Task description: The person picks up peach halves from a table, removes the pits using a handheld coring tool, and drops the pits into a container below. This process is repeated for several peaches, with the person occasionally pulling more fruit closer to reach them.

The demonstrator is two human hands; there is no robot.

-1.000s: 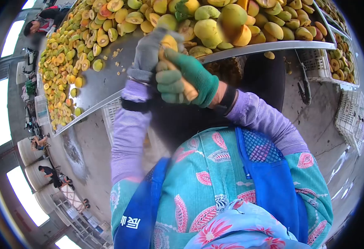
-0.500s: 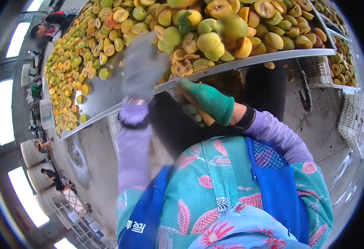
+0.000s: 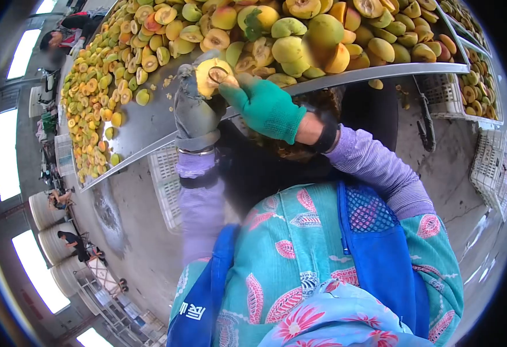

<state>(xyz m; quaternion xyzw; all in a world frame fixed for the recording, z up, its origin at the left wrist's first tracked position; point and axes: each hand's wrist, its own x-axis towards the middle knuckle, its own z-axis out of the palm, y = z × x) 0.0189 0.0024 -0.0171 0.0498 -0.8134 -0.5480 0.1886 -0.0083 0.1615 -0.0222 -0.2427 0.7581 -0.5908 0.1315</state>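
Note:
My left hand [image 3: 195, 113], in a grey glove, holds up a halved yellow peach [image 3: 209, 74] with its cut face and brown pit showing. My right hand [image 3: 265, 106], in a green glove, is closed around a wooden-handled knife [image 3: 231, 81]. Only the knife's tip shows, right at the peach's pit. Both hands are over the near edge of the metal table [image 3: 149, 124], just in front of the fruit heap.
Whole and halved peaches [image 3: 299, 34] cover the table, and cut halves [image 3: 91, 92] trail off to the left. White plastic crates [image 3: 487, 159] stand on the wet concrete floor. Another worker [image 3: 62, 34] sits at the table's far end. More people [image 3: 71, 243] are lower left.
The left hand reached into the heap and came back holding a halved peach. The right hand dropped below the table edge, then rose again to bring the knife to the pit.

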